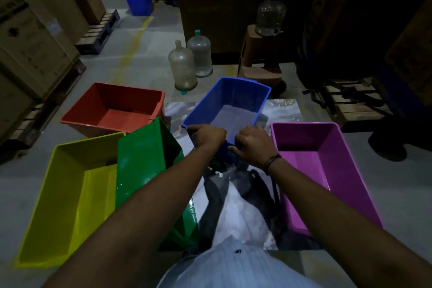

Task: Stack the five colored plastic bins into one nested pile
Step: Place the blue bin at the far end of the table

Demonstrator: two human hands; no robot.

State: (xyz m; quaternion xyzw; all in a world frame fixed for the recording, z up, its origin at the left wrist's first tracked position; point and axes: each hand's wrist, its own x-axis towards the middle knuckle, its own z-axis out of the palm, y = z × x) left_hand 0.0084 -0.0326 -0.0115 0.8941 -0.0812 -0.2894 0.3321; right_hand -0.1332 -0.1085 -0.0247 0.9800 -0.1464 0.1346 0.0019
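Both hands meet on the near short rim of the blue bin (236, 100), which sits straight ahead of the person, tilted so that its far end rides higher and its long axis runs away from the body, leaning slightly to the right. The left hand (207, 134) curls over the left part of that rim with the fingers wrapped down the outside; the right hand (253, 141) pinches the rim just beside it, thumb toward the inside and fingers folded under the lip. The two hands are close together but not touching. None of the five bins is nested yet, so the task looks barely begun. The purple bin (327, 166) lies just to the right of the right hand, open side up, its long axis also running away from the person, and it is the nearest candidate to receive the blue one. On the left, the green bin (145, 161) stands tipped on its side against the yellow bin (70, 194), and the red bin (112, 107) rests farther off on the floor (140, 58). Because the blue bin and the purple one already share nearly the same heading, a short carry to the right with little turning would probably line them up, with the right arm leading.
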